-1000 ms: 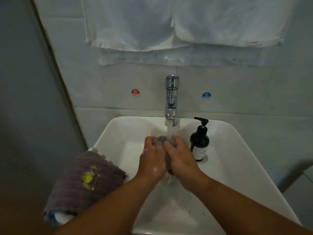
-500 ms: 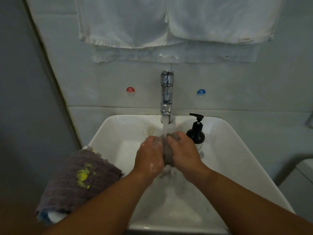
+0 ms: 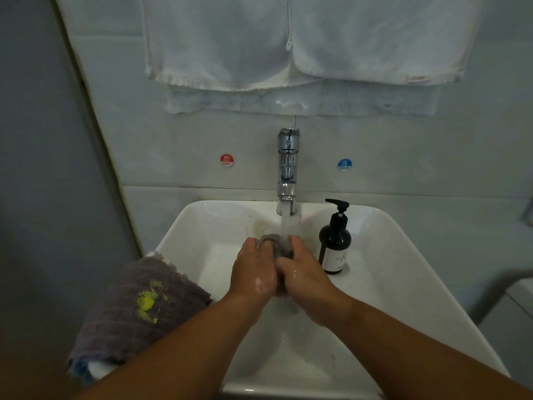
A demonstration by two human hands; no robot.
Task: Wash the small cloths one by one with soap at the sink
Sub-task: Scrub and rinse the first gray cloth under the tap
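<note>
I have both hands clenched around the small grey cloth (image 3: 274,241), left hand (image 3: 253,272) and right hand (image 3: 308,280) pressed side by side, with the wad poking out just beyond my fingertips. A moment ago it was squeezed flat between my palms. Now it bulges up at the fingertips, straight under the stream from the chrome tap (image 3: 287,166). Suds cling to the back of my left hand, so I judge this cloth is soaped and mid-rinse, not yet finished. The black soap pump bottle (image 3: 334,243) stands just right of my right fingers, inside the white sink (image 3: 409,272). Well left of my left fingers, the purple cloth with the yellow stain (image 3: 138,307) lies over the sink's corner, apparently next in line.
</note>
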